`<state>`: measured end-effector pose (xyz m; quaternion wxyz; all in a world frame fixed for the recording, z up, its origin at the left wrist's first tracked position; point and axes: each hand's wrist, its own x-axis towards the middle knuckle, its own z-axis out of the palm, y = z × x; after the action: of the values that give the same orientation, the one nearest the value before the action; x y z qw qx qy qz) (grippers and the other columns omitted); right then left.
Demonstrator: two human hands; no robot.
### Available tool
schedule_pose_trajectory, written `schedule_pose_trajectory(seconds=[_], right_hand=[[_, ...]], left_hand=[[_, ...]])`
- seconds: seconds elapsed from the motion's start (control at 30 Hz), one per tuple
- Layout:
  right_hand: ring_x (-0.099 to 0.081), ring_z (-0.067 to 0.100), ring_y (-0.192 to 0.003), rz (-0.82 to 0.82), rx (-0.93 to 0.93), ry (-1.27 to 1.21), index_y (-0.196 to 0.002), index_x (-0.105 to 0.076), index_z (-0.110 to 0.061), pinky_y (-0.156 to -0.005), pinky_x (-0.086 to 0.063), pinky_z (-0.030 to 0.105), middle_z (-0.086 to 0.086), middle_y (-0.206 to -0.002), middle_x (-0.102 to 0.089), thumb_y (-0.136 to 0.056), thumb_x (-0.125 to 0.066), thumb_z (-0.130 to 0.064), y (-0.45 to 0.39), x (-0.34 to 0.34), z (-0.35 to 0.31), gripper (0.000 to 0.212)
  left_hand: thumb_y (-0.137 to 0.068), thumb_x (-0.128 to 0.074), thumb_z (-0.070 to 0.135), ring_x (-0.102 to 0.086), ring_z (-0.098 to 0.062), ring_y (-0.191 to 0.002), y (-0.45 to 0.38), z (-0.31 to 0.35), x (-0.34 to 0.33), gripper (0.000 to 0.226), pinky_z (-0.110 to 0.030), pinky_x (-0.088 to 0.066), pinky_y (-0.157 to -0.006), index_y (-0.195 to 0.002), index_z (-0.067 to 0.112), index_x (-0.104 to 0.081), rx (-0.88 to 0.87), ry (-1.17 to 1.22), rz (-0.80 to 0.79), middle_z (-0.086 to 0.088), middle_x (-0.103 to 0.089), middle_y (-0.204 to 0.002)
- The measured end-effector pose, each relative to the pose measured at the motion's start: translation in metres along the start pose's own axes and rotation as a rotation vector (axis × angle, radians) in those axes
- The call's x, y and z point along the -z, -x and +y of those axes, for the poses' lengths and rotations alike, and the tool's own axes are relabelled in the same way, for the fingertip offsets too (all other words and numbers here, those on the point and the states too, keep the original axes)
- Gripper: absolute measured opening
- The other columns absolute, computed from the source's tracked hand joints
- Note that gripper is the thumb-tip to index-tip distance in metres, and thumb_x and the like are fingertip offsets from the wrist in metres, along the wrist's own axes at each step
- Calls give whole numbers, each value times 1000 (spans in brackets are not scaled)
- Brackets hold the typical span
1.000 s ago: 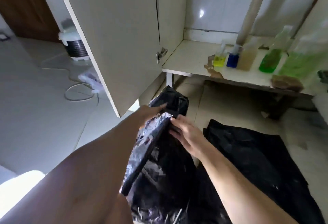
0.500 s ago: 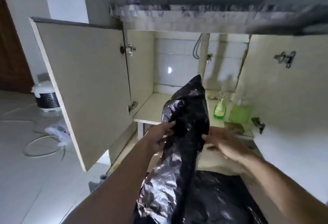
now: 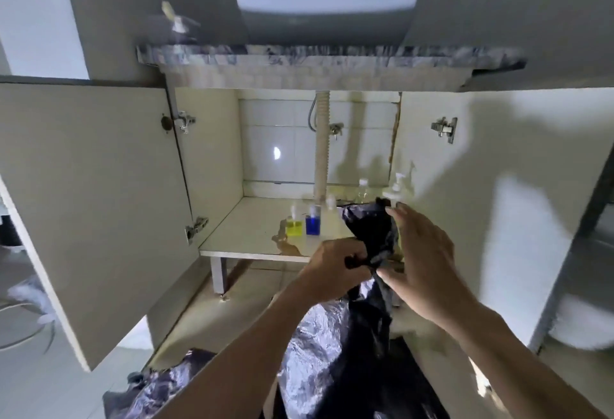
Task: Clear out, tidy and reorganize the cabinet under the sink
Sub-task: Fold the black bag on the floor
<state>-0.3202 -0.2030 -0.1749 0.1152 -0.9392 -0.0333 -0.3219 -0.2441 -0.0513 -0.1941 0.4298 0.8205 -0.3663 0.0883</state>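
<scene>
A black plastic bag (image 3: 372, 236) is held upright in front of the open sink cabinet (image 3: 252, 219). My left hand (image 3: 335, 269) is closed around the bag's neck. My right hand (image 3: 422, 252) rests against the bag's right side with fingers spread. The rest of the bag (image 3: 325, 352) hangs down and spreads over the floor. On the cabinet shelf stand a small yellow bottle (image 3: 294, 226), a blue bottle (image 3: 313, 222) and clear pump bottles (image 3: 395, 189), partly hidden by the bag.
Both cabinet doors stand open, the left door (image 3: 93, 202) wide and the right door (image 3: 465, 186) beside my right hand. A drain pipe (image 3: 321, 146) runs down the middle. A brown stain (image 3: 287, 246) marks the shelf's front edge. A white cable (image 3: 20, 335) lies on the floor at left.
The view has tilted up to the whole cabinet. The bag's top has been bunched lower and to the right. My left hand has closed tighter on it; my right hand moved up beside it.
</scene>
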Motion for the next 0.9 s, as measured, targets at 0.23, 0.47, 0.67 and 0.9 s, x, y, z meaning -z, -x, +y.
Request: schedule_pose_trajectory(seconds=[0.23,0.47,0.67,0.9], right_hand=[[-68,26,-87,-127,-86,-48,-112,-59,-17,-68,-45,25,6,-96,-69,-80,-65,-14,3,-18,14,33],[-65,31,-86,-16,-415,-255,-124,-38,-15,-73,-53,38,9,-94,-64,-83,-68,-28,1,-15,25,53],[-45,29,-126,-280,-391,159,-142,-22,-14,-104,-39,40,10,-135,-45,-73,-69,-40,12,-10,47,88],[-54,27,-105,-626,-141,103,-116,-51,-23,-110,-32,37,-4,-84,-53,-75,-63,-24,19,-45,29,43]], left_hand=[[-76,-71,11,-61,-18,-70,10,0,-9,25,-23,-47,-65,-94,10,-54,-81,-94,-225,-5,-64,-83],[-79,-75,22,-64,-23,-100,15,-36,0,52,-25,-46,-84,-127,12,-59,366,-402,-580,-10,-67,-119],[-88,-56,22,-64,-29,-101,17,-37,4,26,-35,-52,-88,-110,14,-67,197,-605,-497,-10,-69,-107],[-88,-56,20,-60,-26,-101,15,5,3,27,-36,-51,-86,-112,18,-66,-48,-568,-431,-7,-66,-109]])
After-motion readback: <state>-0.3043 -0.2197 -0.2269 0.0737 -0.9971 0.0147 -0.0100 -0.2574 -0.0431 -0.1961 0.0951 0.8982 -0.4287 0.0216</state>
